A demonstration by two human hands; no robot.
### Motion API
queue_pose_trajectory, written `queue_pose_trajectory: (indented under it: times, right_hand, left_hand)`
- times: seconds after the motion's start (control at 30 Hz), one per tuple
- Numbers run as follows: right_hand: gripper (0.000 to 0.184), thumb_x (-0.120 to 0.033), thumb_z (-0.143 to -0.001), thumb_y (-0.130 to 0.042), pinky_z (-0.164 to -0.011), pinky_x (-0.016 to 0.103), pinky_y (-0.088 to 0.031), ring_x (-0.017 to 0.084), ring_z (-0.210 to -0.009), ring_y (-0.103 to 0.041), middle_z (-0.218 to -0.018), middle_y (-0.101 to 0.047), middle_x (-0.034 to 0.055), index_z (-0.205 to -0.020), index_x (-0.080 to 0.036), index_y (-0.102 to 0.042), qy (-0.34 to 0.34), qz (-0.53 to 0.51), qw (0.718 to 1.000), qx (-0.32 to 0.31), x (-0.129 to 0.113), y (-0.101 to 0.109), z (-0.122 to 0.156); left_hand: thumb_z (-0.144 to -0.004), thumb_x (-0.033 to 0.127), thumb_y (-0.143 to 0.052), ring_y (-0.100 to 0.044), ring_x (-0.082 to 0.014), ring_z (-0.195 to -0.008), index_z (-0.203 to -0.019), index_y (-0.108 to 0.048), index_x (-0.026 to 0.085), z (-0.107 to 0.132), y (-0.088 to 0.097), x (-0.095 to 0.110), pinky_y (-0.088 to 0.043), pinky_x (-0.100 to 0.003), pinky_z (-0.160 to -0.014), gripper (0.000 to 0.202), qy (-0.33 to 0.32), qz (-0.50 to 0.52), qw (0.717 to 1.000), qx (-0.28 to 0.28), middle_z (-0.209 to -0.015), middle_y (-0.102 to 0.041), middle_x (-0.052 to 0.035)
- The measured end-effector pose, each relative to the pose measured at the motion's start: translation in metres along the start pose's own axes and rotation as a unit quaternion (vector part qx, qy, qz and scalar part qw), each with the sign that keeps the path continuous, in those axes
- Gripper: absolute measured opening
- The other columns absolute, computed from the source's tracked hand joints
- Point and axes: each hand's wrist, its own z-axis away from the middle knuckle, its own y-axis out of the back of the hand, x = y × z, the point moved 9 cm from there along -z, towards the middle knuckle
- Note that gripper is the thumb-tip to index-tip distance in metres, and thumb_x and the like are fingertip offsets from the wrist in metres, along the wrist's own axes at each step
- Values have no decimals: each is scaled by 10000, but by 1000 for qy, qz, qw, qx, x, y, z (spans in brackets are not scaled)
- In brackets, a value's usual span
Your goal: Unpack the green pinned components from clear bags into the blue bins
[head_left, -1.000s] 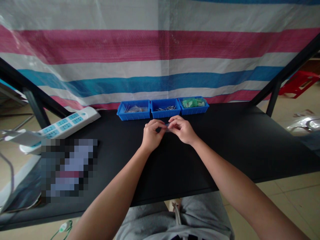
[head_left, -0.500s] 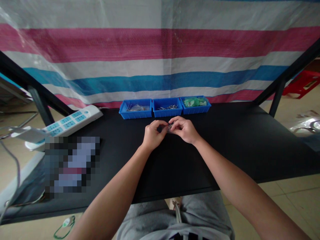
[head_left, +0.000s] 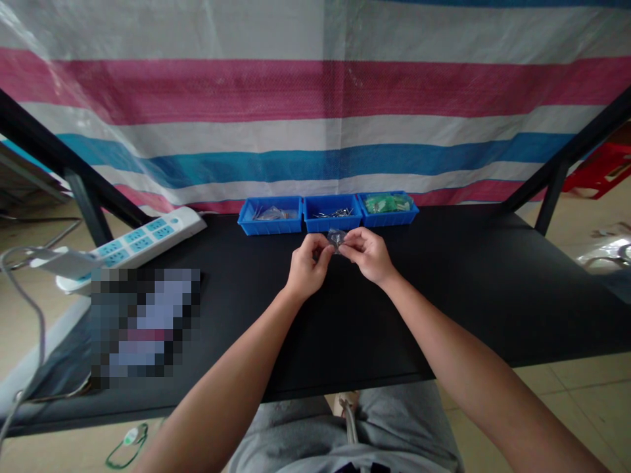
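Note:
Between my two hands is a small clear plastic bag [head_left: 336,238] with something small and metallic in it, too small to name. My left hand [head_left: 308,264] pinches the bag's left side between thumb and fingers. From the right, my right hand [head_left: 369,255] pinches its other side. Just beyond them stand three blue bins in a row. The left bin [head_left: 271,226] has clear bags and thin metal pieces, the middle bin [head_left: 332,223] loose metal pieces, and the right bin [head_left: 392,217] green packets [head_left: 387,202].
A white power strip [head_left: 142,244] with a plugged-in adapter [head_left: 66,264] lies at the left of the black table [head_left: 473,289]. Nearer is a pixelated flat object [head_left: 152,322]. A striped sheet [head_left: 246,92] hangs behind the table, between black slanted posts [head_left: 566,151].
The bag has come up between my fingertips and shows more plainly, spread out and raised. My hands have turned slightly and stay close together. The view has shifted a little.

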Motion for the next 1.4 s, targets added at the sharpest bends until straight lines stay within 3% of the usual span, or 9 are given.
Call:
queue_pose_trajectory:
  times: [0.23, 0.47, 0.7, 0.83, 0.97, 1.03, 1.13, 1.23, 1.4]
  right_hand:
    - [313, -390, -774, -666, -589, 257, -426, 106, -597, -541, -744, -649, -3, -982, -171, -586, 16, 85, 996, -16, 8, 1, 0]
    - [360, -402, -802, -652, -603, 256, -433, 112, -601, -564, -772, -681, 9, -1072, -167, -613, 11, 202, 974, -99, 12, -14, 3]
    - [338, -371, -811, -646, -593, 251, -428, 110, -586, -570, -781, -695, 14, -1075, -160, -636, 12, 262, 955, -136, 7, -22, 5]
    - [284, -359, -808, -642, -580, 244, -436, 119, -585, -585, -741, -695, 15, -1011, -162, -666, 31, 263, 957, -115, 6, -17, 5]
    - [186, -326, -826, -594, -601, 244, -425, 125, -579, -591, -655, -672, 10, -832, -169, -694, 93, 321, 941, -58, 3, 8, -3]
    - [199, -315, -826, -574, -593, 249, -404, 131, -566, -582, -619, -657, 12, -750, -171, -687, 92, 374, 923, -9, 5, 32, -9]
    - [200, -292, -819, -545, -629, 267, -411, 165, -635, -598, -663, -681, 35, -764, -175, -697, 32, 455, 885, 93, 12, 78, -15]
    - [204, -230, -814, -518, -742, 291, -436, 205, -795, -618, -812, -716, 82, -813, -157, -708, -29, 516, 842, 154, 17, 109, -13]
    - [244, -269, -814, -539, -884, 360, -411, 277, -1030, -569, -1051, -679, 137, -927, -156, -723, -118, 574, 787, 193, 19, 132, 0]
  left_hand:
    - [-913, 238, -468, -649, -193, -937, -1006, -632, 186, -6, 16, 2, -468, -328, -856, 196, -27, -146, 987, 57, -993, -707, -77]
    - [-879, 269, -501, -492, -267, -1275, -1265, -556, 230, -30, 65, -15, -305, -454, -1075, 392, 20, -225, 962, 155, -1300, -609, -92]
    - [-695, 494, -701, -89, -466, -1439, -1421, -423, 240, -42, 69, -48, -117, -677, -1082, 818, 126, -325, 937, 32, -1560, -279, -153]
    - [-726, 424, -666, -138, -419, -1432, -1401, -437, 243, -26, 77, -29, -174, -610, -1096, 735, 68, -336, 931, 121, -1566, -229, -137]
    - [-750, 345, -614, -451, -349, -1205, -1075, -634, 197, -16, 73, -25, -337, -505, -989, 358, 23, -354, 921, 158, -1251, -548, -147]
    - [-772, 317, -576, -542, -312, -1048, -831, -631, 189, -18, 65, -35, -377, -461, -924, 151, 29, -369, 922, 116, -977, -637, -111]
    - [-821, 274, -486, -608, -216, -776, -664, -564, 196, -23, 47, -56, -421, -344, -816, 191, 72, -375, 924, -6, -683, -621, -46]
    - [-869, 352, -441, -637, -209, -763, -759, -614, 202, -23, 40, -63, -424, -292, -696, 253, 108, -401, 907, -69, -772, -682, -57]
    - [-906, 376, -389, -670, -250, -889, -865, -677, 181, -19, 35, -59, -457, -312, -747, 350, 109, -465, 870, -122, -952, -720, -123]
